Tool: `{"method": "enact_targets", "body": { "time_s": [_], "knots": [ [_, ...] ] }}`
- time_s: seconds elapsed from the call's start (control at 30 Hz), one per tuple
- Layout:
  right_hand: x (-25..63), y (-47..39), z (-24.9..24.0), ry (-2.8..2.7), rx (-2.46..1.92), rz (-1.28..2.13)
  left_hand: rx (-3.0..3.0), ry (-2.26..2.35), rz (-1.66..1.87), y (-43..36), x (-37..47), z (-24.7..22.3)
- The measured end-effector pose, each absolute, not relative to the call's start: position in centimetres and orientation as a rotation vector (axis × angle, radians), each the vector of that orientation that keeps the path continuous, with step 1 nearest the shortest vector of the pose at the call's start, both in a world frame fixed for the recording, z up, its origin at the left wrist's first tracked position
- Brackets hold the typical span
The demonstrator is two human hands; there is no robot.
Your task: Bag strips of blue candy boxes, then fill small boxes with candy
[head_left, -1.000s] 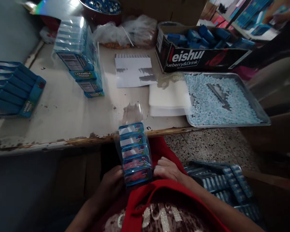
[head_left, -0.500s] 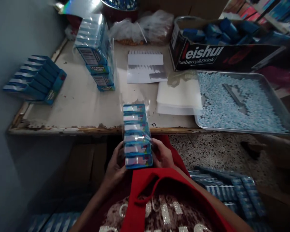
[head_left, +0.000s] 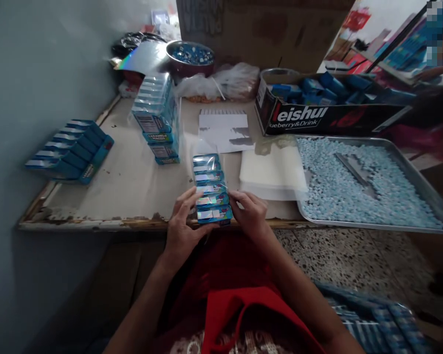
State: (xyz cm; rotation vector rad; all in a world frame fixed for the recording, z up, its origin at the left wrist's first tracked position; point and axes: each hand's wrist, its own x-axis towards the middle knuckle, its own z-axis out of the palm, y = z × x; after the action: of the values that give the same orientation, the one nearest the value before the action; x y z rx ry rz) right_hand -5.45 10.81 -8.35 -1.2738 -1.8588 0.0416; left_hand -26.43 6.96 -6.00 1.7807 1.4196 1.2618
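Two hands, left hand point(head_left: 181, 227) and right hand point(head_left: 250, 212), clasp a clear-wrapped row of small blue boxes point(head_left: 211, 188) at frame centre, fingers pressed against its sides, over the worn table point(head_left: 125, 177) edge. Even pressure from both sides should keep the boxes aligned inside the loose wrap.
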Motion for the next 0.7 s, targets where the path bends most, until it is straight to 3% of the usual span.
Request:
{"method": "enact_targets", "body": {
  "time_s": [0.13, 0.3, 0.53, 0.7],
  "knots": [
    [-5.2, 10.4, -8.0, -1.984, -1.265, -0.046, 1.887, 1.473, 1.221, 7.1, -25.6, -5.6],
    [-4.8, 9.0, -8.0, -1.590, -1.261, -0.011, 1.900, 1.475, 1.251, 6.7, -24.9, -5.7],
    [-4.5, 9.1, -7.5, -1.539, -1.230, 0.580, 2.123, 1.511, 1.222, 8.0, -26.4, -1.8],
    [-5.0, 10.1, -8.2, -1.675, -1.268, 0.283, 2.643, 1.408, 0.844, 11.7, -25.1, 0.1]
  ]
}}
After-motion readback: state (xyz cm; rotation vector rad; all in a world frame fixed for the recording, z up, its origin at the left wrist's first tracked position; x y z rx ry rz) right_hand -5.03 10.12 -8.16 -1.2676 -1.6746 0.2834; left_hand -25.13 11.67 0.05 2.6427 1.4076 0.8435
